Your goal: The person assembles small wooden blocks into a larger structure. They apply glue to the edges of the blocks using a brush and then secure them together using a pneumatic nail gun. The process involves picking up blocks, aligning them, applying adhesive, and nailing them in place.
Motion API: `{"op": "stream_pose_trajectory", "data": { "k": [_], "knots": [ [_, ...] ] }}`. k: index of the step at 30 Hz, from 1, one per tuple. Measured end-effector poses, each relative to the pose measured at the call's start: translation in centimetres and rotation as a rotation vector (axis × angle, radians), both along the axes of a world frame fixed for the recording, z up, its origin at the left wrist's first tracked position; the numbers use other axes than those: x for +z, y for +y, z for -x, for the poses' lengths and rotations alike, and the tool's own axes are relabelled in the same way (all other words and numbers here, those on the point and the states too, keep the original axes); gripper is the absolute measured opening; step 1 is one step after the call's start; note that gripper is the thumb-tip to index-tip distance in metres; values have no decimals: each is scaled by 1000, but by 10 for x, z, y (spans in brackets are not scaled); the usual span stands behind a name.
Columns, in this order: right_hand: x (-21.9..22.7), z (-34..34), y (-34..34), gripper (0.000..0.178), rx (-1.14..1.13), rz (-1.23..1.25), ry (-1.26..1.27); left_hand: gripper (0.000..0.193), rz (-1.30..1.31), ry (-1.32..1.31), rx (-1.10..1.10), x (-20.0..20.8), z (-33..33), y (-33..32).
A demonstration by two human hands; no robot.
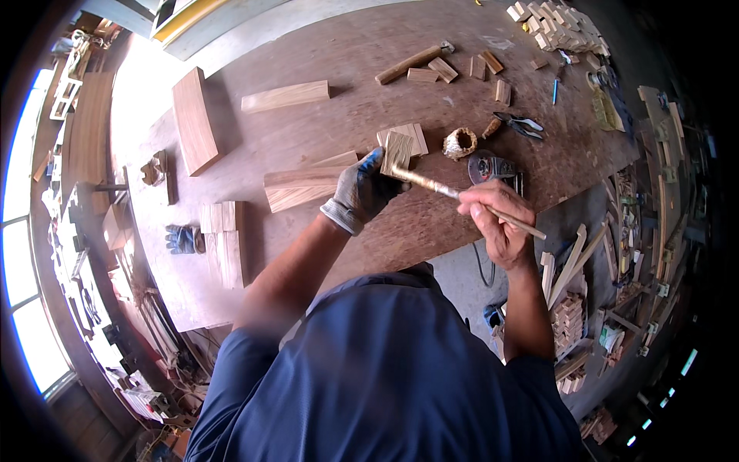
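My left hand (362, 191), in a grey and blue work glove, is closed around a small wooden block (398, 151) and holds it up over the table. Bare, my right hand (500, 221) grips a long thin brush (436, 185) by its handle. The brush's tip rests against the block's face or just over it; I cannot tell which. Beyond the block lie pale wood pieces (418, 137). A round pot (460, 143) with a crusted, yellowish rim stands to the right of them. Longer boards (296, 190) lie left of my gloved hand.
An angle grinder (496, 168) sits close beyond my right hand, with pliers (521, 125) past it. A hammer (414, 65) and several small blocks lie farther back. Stacked wood strips (558, 27) fill the far right corner. A spare glove (183, 239) lies at the left.
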State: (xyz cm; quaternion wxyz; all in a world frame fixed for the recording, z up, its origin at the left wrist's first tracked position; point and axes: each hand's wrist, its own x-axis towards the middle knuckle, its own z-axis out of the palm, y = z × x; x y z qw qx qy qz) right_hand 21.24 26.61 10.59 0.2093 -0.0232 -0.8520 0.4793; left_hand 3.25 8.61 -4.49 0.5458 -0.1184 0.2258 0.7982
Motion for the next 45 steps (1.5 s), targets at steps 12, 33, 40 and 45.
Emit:
{"op": "stream_pose_trajectory", "data": {
  "k": [12, 33, 40, 45],
  "knots": [
    [5, 10, -6, 18, 6, -187, 60, 46, -44, 39, -32, -3, 0, 0],
    [6, -6, 10, 18, -104, -22, 13, 52, -153, 100, -42, -13, 7, -8],
    [-46, 19, 67, 23, -629, 139, -236, 52, -124, 139, -30, -4, 4, -21],
    [-88, 44, 101, 27, -692, -87, -306, 45, 157, 422, -37, 36, 16, -60]
  ]
}}
